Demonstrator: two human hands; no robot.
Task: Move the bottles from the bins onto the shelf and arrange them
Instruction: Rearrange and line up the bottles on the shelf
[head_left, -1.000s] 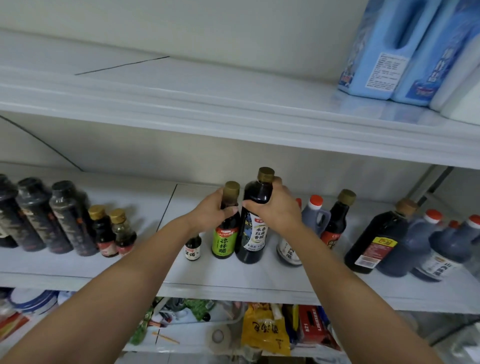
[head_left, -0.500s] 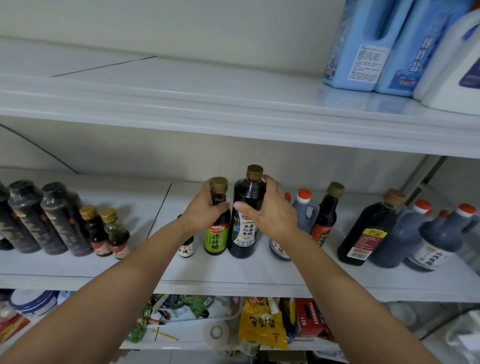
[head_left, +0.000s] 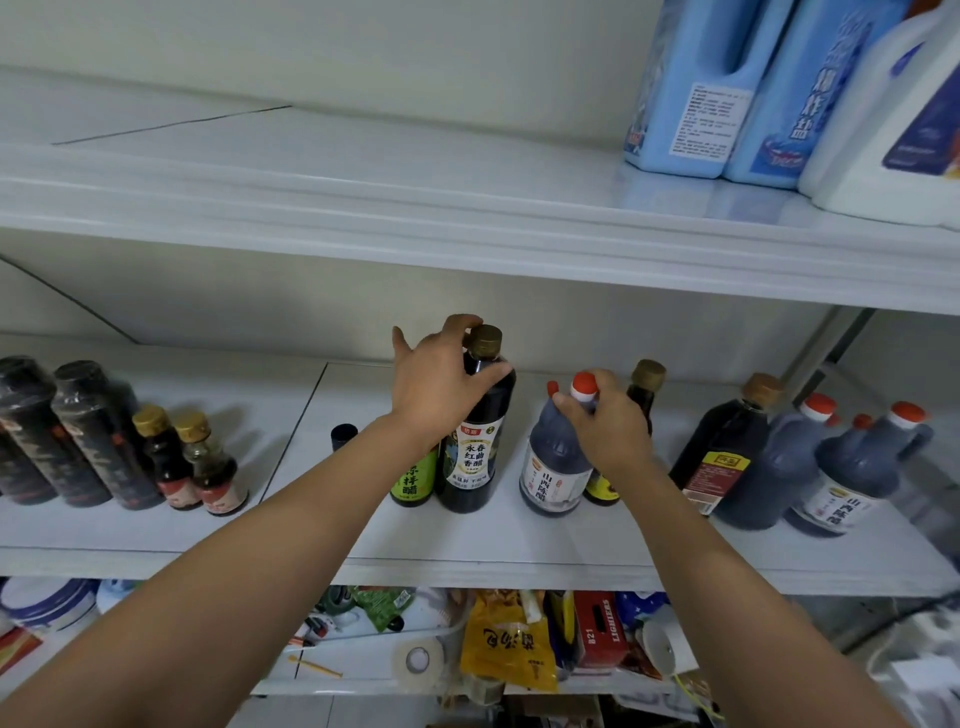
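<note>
White shelves fill our view, and the middle shelf (head_left: 519, 540) carries the bottles we are arranging; no bin is in sight. On the upper shelf (head_left: 363, 208), blue jugs (head_left: 696, 88) stand at the right. Wrapped dark bottles (head_left: 78, 431) line the far left of the middle shelf.

Our left hand (head_left: 441, 384) curls round the neck and shoulder of the tall dark bottle (head_left: 475, 457), which stands upright mid-shelf. Our right hand (head_left: 608, 426) pinches the neck of the red-capped bottle (head_left: 553, 457), just to the right and also standing on the shelf. A green-labelled bottle (head_left: 415, 480) stands right against the tall one, partly hidden by our forearm. Two small bottles (head_left: 213, 473) stand near the wrapped ones.

We judge crowding the main risk. Sliding the tall bottle sideways could tip the green-labelled one. The red-capped bottle, held only by its neck, could swing into the gold-capped bottle (head_left: 648, 373) just behind our right hand.
</note>
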